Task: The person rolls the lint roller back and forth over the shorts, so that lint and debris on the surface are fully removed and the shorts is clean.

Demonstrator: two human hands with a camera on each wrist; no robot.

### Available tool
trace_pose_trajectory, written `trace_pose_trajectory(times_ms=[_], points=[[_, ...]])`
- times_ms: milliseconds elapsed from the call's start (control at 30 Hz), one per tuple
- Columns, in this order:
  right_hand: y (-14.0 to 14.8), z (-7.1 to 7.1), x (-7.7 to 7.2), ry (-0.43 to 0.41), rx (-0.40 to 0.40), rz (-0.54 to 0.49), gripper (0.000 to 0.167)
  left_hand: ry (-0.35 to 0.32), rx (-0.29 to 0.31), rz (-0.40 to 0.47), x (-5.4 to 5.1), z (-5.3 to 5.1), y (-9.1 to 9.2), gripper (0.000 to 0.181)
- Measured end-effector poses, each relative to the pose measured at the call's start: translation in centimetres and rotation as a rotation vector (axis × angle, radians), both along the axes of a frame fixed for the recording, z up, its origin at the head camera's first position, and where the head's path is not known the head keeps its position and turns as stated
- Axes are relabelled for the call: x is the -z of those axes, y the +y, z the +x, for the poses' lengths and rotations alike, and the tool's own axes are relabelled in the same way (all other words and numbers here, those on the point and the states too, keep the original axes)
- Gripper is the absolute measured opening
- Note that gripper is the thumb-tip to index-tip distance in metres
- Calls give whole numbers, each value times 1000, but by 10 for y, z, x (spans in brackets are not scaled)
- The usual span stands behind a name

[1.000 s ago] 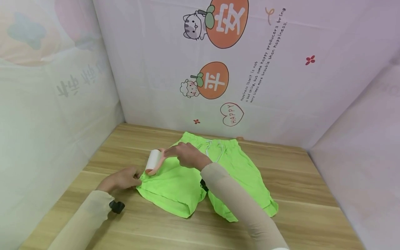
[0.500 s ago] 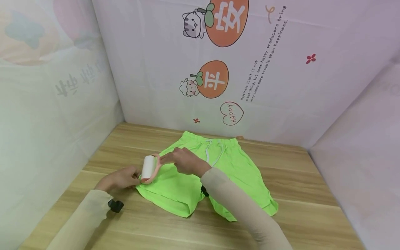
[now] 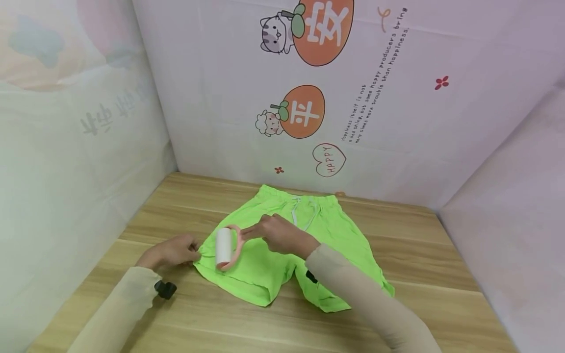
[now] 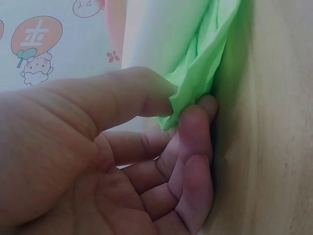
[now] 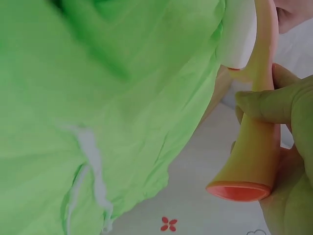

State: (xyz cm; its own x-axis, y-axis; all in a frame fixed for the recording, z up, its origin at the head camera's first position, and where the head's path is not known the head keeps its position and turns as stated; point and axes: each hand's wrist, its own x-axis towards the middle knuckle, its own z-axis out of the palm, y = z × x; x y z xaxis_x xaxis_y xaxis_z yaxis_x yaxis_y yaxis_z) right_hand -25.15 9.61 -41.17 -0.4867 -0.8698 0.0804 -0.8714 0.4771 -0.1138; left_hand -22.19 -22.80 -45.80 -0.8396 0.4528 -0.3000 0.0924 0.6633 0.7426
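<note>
Neon green shorts (image 3: 260,260) lie spread on the wooden table, waistband toward the back wall. My left hand (image 3: 175,250) pinches the outer edge of the left leg near its hem; in the left wrist view a fold of green cloth (image 4: 193,83) sits between thumb and fingers. My right hand (image 3: 278,233) grips the pink handle of a lint roller (image 3: 224,247), whose white cylinder lies on the left leg just right of my left hand. The right wrist view shows thumb and fingers round the flared handle (image 5: 259,142).
A white drawstring (image 3: 295,215) hangs from the waistband. Printed fabric walls (image 3: 212,98) enclose the wooden table (image 3: 419,255) at the back and both sides. Each wrist wears a black camera mount (image 3: 165,289).
The lint roller first moved down and left to the leg's outer edge, then right across the leg with my right hand. My left hand has kept its pinch in place.
</note>
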Motion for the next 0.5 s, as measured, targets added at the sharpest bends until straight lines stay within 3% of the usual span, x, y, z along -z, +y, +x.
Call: trace_pose_trajectory(times_ms=[500], points=[[77,3,-17,10,57,4,79,-10,-9,-23,-4,2,2,29]])
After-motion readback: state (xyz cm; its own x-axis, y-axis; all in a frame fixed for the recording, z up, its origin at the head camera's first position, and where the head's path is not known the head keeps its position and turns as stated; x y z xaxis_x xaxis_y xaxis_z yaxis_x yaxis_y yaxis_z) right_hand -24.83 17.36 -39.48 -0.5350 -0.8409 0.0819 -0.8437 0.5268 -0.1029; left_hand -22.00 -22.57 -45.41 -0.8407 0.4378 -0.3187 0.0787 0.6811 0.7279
